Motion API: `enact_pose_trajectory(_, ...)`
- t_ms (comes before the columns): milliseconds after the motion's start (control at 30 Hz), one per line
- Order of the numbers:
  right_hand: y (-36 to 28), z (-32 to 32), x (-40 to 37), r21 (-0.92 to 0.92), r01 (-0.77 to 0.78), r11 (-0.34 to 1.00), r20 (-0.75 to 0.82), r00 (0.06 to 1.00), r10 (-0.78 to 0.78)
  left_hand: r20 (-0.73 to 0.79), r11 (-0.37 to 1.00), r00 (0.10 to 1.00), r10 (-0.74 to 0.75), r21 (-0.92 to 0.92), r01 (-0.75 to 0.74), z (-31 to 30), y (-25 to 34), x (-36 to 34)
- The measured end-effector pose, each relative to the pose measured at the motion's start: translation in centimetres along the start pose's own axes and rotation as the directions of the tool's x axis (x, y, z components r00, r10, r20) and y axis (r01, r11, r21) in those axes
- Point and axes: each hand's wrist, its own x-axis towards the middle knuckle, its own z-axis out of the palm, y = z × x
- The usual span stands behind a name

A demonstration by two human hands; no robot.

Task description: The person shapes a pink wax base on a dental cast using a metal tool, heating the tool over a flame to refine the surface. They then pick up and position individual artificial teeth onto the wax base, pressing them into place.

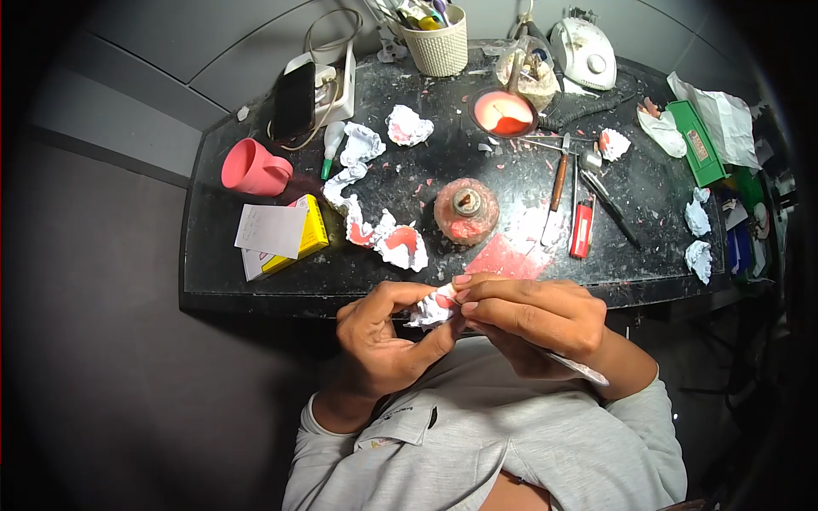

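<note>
Close to my chest, at the table's front edge, my left hand (383, 336) is closed around a small white plaster cast (429, 312) with a pink wax patch on it. My right hand (537, 319) pinches a thin metal carving tool (581, 369); its flat end sticks out behind the hand near the wrist. The fingertips of both hands meet at the cast, and the working tip is too small to make out clearly. Just beyond them lie a pink wax sheet (509, 259) and a round glass burner (466, 213) with pink wax on it.
Several white casts (400, 244) lie left of the burner. A pink mug (254, 168), a yellow box (313, 230) and a phone (295, 100) are at the left. A red lighter (582, 228), a wooden-handled knife (560, 183) and a pan of red wax (504, 113) are right.
</note>
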Motion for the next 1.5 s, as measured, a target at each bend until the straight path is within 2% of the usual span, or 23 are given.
enact_pose_trajectory(133,-0.2,-0.2,0.1,0.011,-0.020,1.000,0.004,1.000,0.020,0.025,0.998,0.999,-0.043,-0.046,0.044,-0.2,0.2,0.1)
enact_pose_trajectory(200,-0.1,-0.2,0.1,0.039,-0.020,0.999,0.007,1.000,0.020,0.044,0.978,0.995,-0.085,-0.186,0.092,-0.3,-0.1,0.0)
enact_pose_trajectory(233,-0.1,-0.2,0.1,0.040,-0.021,0.999,0.007,1.000,0.021,0.044,0.978,0.995,-0.086,-0.186,0.092,-0.2,0.0,0.0)
enact_pose_trajectory(300,0.0,-0.2,0.1,0.058,-0.019,0.998,0.012,1.000,0.019,0.064,0.926,0.984,-0.169,-0.333,0.181,-0.1,0.2,0.1)
enact_pose_trajectory(633,-0.9,-1.0,0.2,0.114,-0.148,0.982,0.069,0.988,0.140,0.209,0.791,0.941,-0.266,-0.510,0.337,-0.9,0.7,0.6)
enact_pose_trajectory(800,-0.8,-1.0,0.2,0.153,-0.152,0.976,0.058,0.988,0.145,0.359,0.655,0.879,-0.313,-0.588,0.474,-1.7,0.2,0.8)
enact_pose_trajectory(933,0.3,-0.9,-0.2,0.117,-0.104,0.988,0.030,0.994,0.101,0.338,0.627,0.890,-0.306,-0.632,0.456,-2.0,0.9,0.8)
enact_pose_trajectory(1000,0.4,-1.5,0.0,0.022,-0.147,0.989,-0.043,0.988,0.148,0.218,0.756,0.928,-0.303,-0.539,0.373,-1.3,0.8,0.8)
enact_pose_trajectory(1033,0.5,-1.7,-0.3,0.049,-0.185,0.981,-0.067,0.980,0.188,0.171,0.785,0.940,-0.294,-0.518,0.339,-0.9,0.9,0.7)
enact_pose_trajectory(1067,0.9,-1.2,-0.8,0.170,-0.214,0.962,-0.144,0.960,0.239,0.168,0.787,0.941,-0.293,-0.517,0.337,-0.9,0.6,0.6)
enact_pose_trajectory(1133,0.9,-1.0,-1.4,0.243,-0.256,0.936,-0.196,0.932,0.305,0.125,0.957,0.983,-0.136,-0.241,0.163,-0.9,-0.5,0.3)
enact_pose_trajectory(1267,0.8,-1.3,-0.8,0.144,-0.212,0.967,-0.188,0.953,0.237,0.073,0.977,0.996,-0.044,-0.204,0.058,-0.2,-0.8,0.6)
enact_pose_trajectory(1333,0.7,-2.1,-0.6,-0.009,-0.115,0.993,-0.055,0.992,0.114,0.058,0.977,0.998,-0.038,-0.207,0.050,0.2,-0.7,0.8)
enact_pose_trajectory(1500,0.2,-0.7,-1.1,0.002,-0.098,0.995,-0.053,0.994,0.098,0.048,0.987,0.999,0.003,-0.162,0.005,0.2,-0.5,0.8)
